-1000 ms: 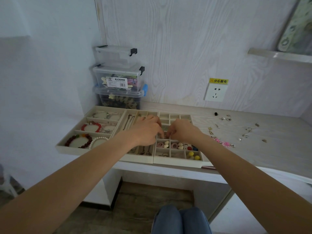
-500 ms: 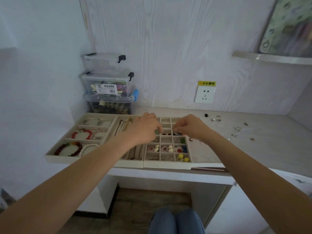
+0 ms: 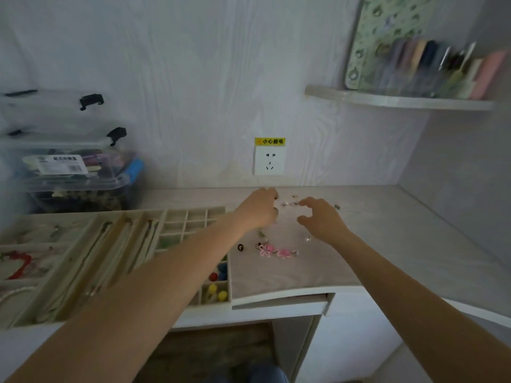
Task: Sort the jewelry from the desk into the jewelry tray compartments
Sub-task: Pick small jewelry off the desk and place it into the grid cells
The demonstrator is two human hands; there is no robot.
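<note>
A: What is each grip doing?

B: The right hand [image 3: 322, 220] hovers over the desk [image 3: 401, 239] with thumb and fingers curved and spread apart, a wide grip holding nothing. The left hand [image 3: 258, 208] reaches just beside it with its fingers bent down toward the desk; whether that grip pinches anything cannot be told, as the fingertips are hidden and the view is blurred.

A: What lies between them?

B: A few small silvery pieces [image 3: 290, 203], too small to identify, lie on the desk between the two hands. Nearer the person lie a pink flower piece [image 3: 272, 251] and a small dark ring [image 3: 240, 247], both untouched.

A: And the tray?

B: The jewelry tray [image 3: 193, 217] sits to the left, well apart from both hands, with a red bracelet [image 3: 19, 264] and coloured beads [image 3: 217, 291] already in compartments.

A: So which step is this?

B: It looks like the pickup of another loose piece. The next move likely calls for a fine pinch on one small item, then a carry leftward to a small open compartment.
</note>
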